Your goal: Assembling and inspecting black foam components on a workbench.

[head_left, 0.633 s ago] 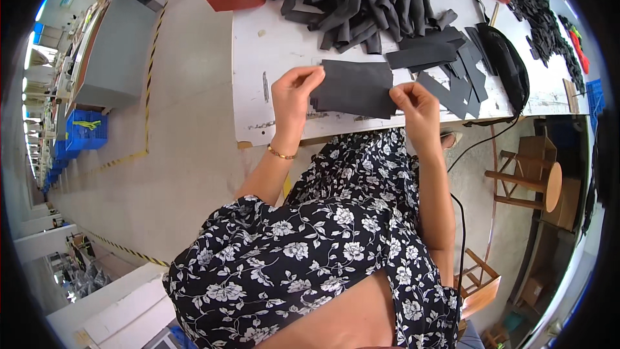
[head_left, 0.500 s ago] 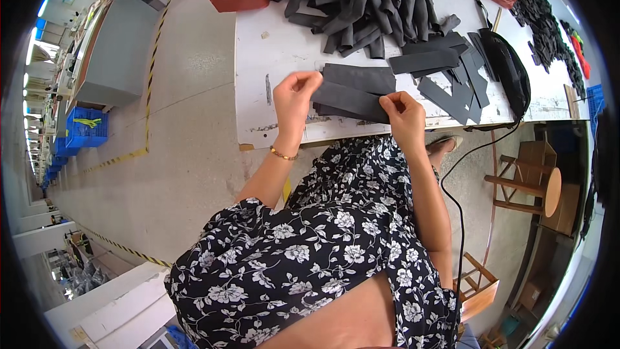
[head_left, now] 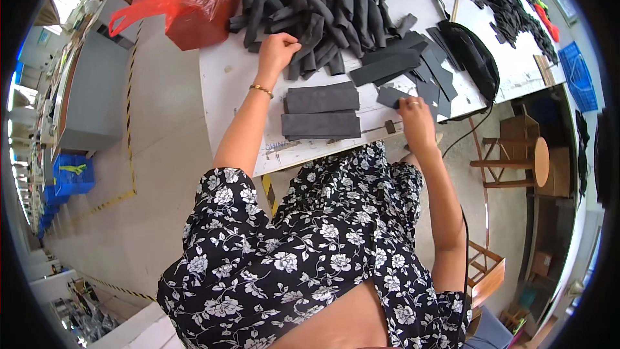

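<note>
Head view looks down on a person at a white table (head_left: 226, 84). Her left hand (head_left: 279, 48) reaches into the pile of rolled dark grey strips (head_left: 323, 6), fingers curled onto a strip at its near edge; whether they have closed on it I cannot tell. Her right hand (head_left: 413, 116) presses on a small flat grey piece (head_left: 391, 95) near the table's front edge, fingers bent over it. Between the hands lie two flat grey rectangles (head_left: 321, 113), one just behind the other. Beyond sit loose flat strips (head_left: 413, 64), a black bag (head_left: 475, 58) and a red plastic bag (head_left: 187, 0).
</note>
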{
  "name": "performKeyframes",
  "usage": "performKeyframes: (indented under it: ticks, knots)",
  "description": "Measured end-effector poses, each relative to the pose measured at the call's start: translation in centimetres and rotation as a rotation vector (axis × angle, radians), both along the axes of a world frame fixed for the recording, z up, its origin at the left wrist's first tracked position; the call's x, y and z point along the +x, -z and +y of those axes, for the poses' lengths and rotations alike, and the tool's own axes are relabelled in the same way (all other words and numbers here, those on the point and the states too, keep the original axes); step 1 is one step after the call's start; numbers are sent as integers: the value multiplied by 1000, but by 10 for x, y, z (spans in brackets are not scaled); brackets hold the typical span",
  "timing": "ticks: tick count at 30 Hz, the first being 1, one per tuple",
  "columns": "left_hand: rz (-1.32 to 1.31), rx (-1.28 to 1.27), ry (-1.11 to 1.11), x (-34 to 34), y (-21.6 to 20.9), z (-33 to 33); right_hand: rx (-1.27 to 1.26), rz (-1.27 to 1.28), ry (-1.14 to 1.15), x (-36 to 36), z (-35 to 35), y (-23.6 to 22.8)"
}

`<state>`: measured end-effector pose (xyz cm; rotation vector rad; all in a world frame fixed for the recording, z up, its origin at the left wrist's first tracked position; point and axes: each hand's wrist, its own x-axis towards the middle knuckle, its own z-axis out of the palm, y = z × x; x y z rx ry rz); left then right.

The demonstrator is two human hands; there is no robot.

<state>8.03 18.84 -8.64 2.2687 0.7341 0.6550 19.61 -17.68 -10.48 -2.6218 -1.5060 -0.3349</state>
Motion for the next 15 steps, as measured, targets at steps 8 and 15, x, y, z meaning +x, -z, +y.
performKeyframes:
  ticks: [8, 15]
  knots:
    - [-473, -858, 40, -40, -38, -27, 80, -104, -108, 11, -1, -14]
    - [-753, -1445, 203, -39, -20, -60, 969, 709, 34, -26, 29, -96]
